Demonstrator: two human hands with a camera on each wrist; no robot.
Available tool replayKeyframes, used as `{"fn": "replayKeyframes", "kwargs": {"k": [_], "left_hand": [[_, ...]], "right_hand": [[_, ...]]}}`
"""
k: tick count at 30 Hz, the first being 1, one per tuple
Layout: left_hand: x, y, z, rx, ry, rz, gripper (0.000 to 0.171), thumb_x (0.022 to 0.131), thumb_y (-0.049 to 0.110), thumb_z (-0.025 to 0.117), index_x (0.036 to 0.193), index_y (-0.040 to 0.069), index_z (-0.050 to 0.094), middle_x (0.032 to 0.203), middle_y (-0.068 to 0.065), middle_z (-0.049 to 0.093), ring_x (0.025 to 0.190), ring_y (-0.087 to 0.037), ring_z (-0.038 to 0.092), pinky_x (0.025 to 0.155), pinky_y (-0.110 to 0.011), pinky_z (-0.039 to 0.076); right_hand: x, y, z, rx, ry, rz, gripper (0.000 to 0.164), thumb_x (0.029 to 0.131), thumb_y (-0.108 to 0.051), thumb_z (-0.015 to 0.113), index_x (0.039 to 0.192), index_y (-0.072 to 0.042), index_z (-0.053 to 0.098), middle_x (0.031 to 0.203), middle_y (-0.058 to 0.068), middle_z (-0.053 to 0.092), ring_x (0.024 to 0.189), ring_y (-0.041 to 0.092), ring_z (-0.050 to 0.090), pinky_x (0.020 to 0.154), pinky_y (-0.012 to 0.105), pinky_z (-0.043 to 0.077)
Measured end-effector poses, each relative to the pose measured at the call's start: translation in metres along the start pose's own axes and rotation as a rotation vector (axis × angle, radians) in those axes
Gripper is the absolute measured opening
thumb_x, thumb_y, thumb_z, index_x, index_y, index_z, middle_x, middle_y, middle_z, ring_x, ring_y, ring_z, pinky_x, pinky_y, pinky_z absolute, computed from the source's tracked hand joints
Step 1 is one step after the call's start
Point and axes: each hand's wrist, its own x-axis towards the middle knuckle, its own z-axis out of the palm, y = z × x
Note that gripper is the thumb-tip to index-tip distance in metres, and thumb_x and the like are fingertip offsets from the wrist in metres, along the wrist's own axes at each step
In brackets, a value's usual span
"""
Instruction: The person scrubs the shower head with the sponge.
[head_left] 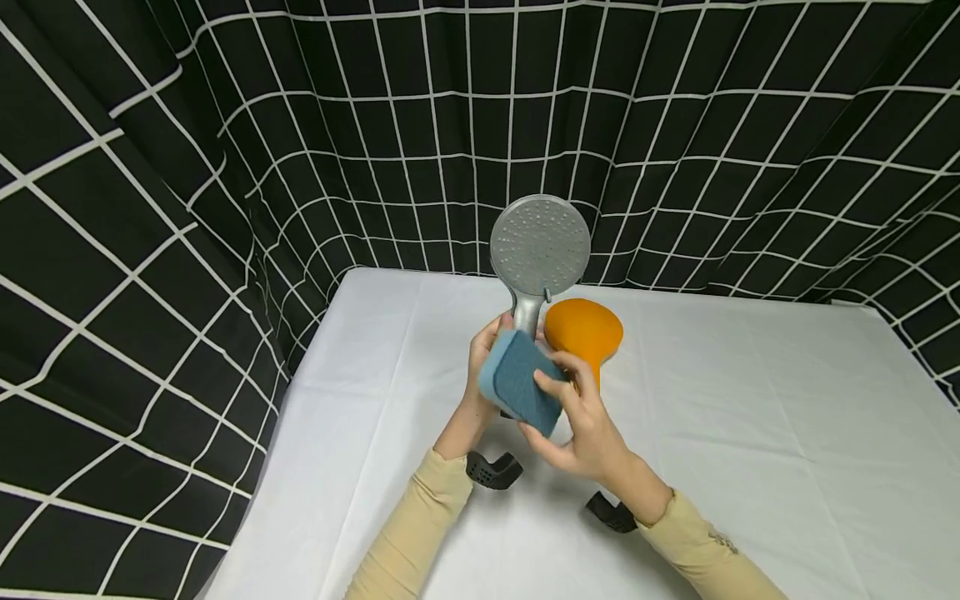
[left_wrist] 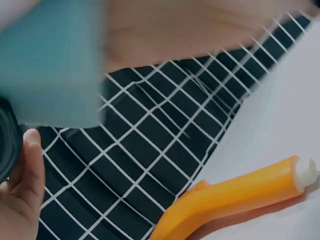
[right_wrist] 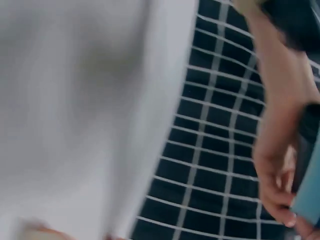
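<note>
Upright above the table is a silver shower head [head_left: 540, 246], its round nozzle face turned toward the head camera. My left hand [head_left: 476, 367] grips its handle, most of which is hidden behind a blue sponge [head_left: 525, 379]. The fingers and thumb of my right hand [head_left: 588, 425] pinch that sponge and hold it over the front of the handle. In the left wrist view the sponge [left_wrist: 55, 70] is blurred, beside the dark round handle end. Just behind the right hand, an orange shower head [head_left: 583, 325] lies on the table; its handle end has a white tip in the left wrist view.
A white cloth covers the table [head_left: 750, 417]. Black curtains with a white grid [head_left: 420, 125] hang behind it and along its left side. A black wrist mount [head_left: 493, 471] sits at the left wrist, another [head_left: 611, 512] at the right.
</note>
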Motion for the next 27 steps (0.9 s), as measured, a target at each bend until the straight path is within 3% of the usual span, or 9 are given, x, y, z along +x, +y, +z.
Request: {"fn": "replayKeyframes", "kwargs": {"k": [3, 5, 9, 11, 14, 16, 22, 25, 27], "left_hand": [[0.002, 0.005, 0.002, 0.007, -0.041, -0.037, 0.036, 0.101, 0.011, 0.033, 0.107, -0.02, 0.05, 0.089, 0.007, 0.063, 0.076, -0.005, 0.055, 0.068, -0.018, 0.043], [0.002, 0.004, 0.002, -0.002, -0.069, -0.055, 0.034, 0.101, 0.012, 0.033, 0.111, -0.016, 0.05, 0.091, 0.007, 0.061, 0.08, -0.006, 0.054, 0.071, -0.019, 0.042], [0.0, -0.005, -0.001, -0.062, -0.102, -0.09, 0.042, 0.1, 0.028, 0.04, 0.12, -0.009, 0.05, 0.101, 0.004, 0.058, 0.088, -0.009, 0.051, 0.078, -0.022, 0.044], [0.0, -0.012, -0.004, -0.034, -0.095, -0.092, 0.045, 0.099, 0.03, 0.043, 0.127, -0.004, 0.049, 0.111, 0.003, 0.058, 0.1, -0.009, 0.052, 0.088, -0.025, 0.043], [0.0, -0.018, -0.008, 0.053, -0.074, -0.072, 0.041, 0.099, 0.019, 0.041, 0.132, -0.005, 0.045, 0.122, -0.001, 0.056, 0.11, -0.01, 0.05, 0.097, -0.031, 0.039], [0.001, -0.014, -0.009, 0.057, -0.063, -0.074, 0.038, 0.101, 0.013, 0.037, 0.131, -0.008, 0.045, 0.115, -0.002, 0.058, 0.104, -0.01, 0.052, 0.093, -0.029, 0.042], [0.005, 0.005, -0.006, 0.041, -0.045, -0.078, 0.037, 0.102, 0.006, 0.026, 0.126, -0.017, 0.041, 0.091, -0.001, 0.055, 0.079, -0.008, 0.05, 0.069, -0.018, 0.042], [0.005, 0.003, -0.006, 0.047, -0.047, -0.088, 0.037, 0.102, 0.006, 0.026, 0.126, -0.019, 0.039, 0.105, -0.011, 0.055, 0.086, -0.007, 0.05, 0.073, -0.019, 0.043], [0.004, -0.004, -0.006, 0.05, -0.053, -0.083, 0.037, 0.1, 0.003, 0.031, 0.131, -0.016, 0.037, 0.123, -0.019, 0.051, 0.105, -0.011, 0.05, 0.089, -0.021, 0.042]], "right_hand": [[-0.011, -0.001, 0.0, 0.057, -0.027, -0.109, 0.048, 0.085, -0.032, 0.061, 0.113, 0.007, 0.054, 0.113, 0.037, 0.04, 0.103, 0.037, 0.045, 0.088, 0.029, 0.04], [-0.014, 0.002, -0.001, 0.068, -0.013, -0.13, 0.049, 0.085, -0.033, 0.061, 0.112, 0.008, 0.054, 0.111, 0.039, 0.04, 0.102, 0.038, 0.045, 0.089, 0.029, 0.04], [-0.006, 0.014, -0.003, 0.033, 0.073, -0.026, 0.052, 0.085, -0.035, 0.062, 0.111, 0.01, 0.055, 0.114, 0.038, 0.04, 0.102, 0.041, 0.044, 0.089, 0.029, 0.038], [0.001, 0.018, -0.003, 0.0, 0.125, 0.043, 0.053, 0.085, -0.035, 0.063, 0.112, 0.01, 0.055, 0.116, 0.038, 0.04, 0.102, 0.043, 0.043, 0.088, 0.033, 0.038], [0.004, 0.018, -0.002, -0.064, 0.148, 0.108, 0.052, 0.085, -0.034, 0.062, 0.114, 0.008, 0.056, 0.119, 0.037, 0.039, 0.105, 0.044, 0.042, 0.086, 0.038, 0.037], [0.002, 0.015, 0.0, -0.062, 0.122, 0.099, 0.051, 0.085, -0.034, 0.062, 0.114, 0.008, 0.055, 0.119, 0.036, 0.039, 0.105, 0.042, 0.042, 0.086, 0.037, 0.037], [-0.016, 0.007, 0.002, 0.026, -0.008, -0.088, 0.049, 0.084, -0.034, 0.062, 0.109, 0.008, 0.056, 0.111, 0.036, 0.042, 0.097, 0.038, 0.046, 0.086, 0.029, 0.041], [-0.015, 0.008, 0.003, -0.011, 0.008, -0.04, 0.048, 0.084, -0.034, 0.062, 0.109, 0.007, 0.056, 0.112, 0.035, 0.042, 0.099, 0.038, 0.046, 0.086, 0.029, 0.04], [-0.01, 0.011, 0.003, -0.053, 0.052, 0.047, 0.049, 0.084, -0.034, 0.062, 0.11, 0.007, 0.056, 0.114, 0.035, 0.041, 0.1, 0.039, 0.045, 0.086, 0.03, 0.039]]}}
